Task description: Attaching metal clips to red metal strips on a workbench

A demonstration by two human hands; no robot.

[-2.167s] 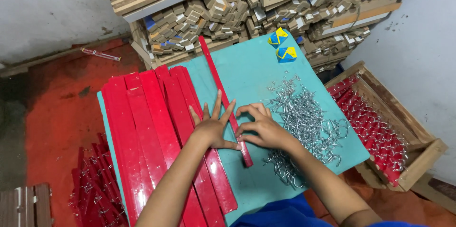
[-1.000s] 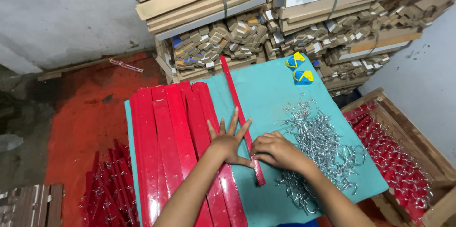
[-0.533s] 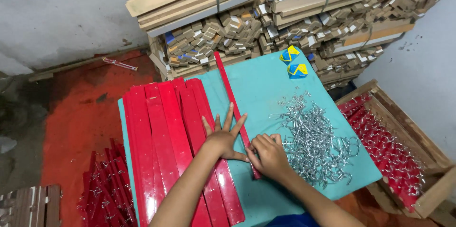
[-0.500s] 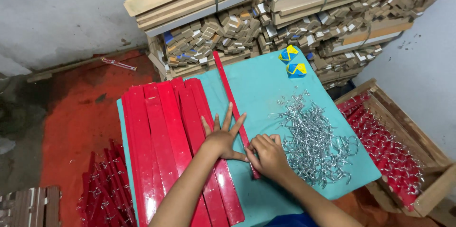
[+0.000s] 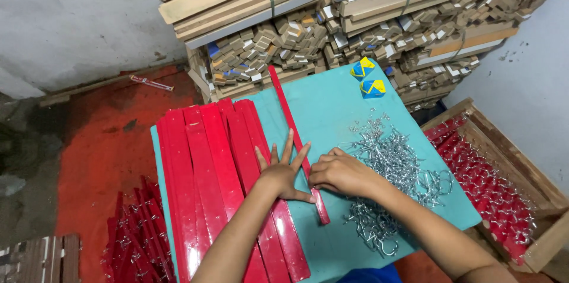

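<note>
I'm looking down at the teal bench, where my left hand lies flat with fingers spread, pressing on a single long red strip that runs diagonally across the middle of the bench. My right hand is curled with fingers pressed together right against the strip's edge; whether they pinch anything, I can't tell. A stack of red strips lies just left, a pile of metal hooks just right. A wooden crate of red pieces sits beside the bench.
</note>
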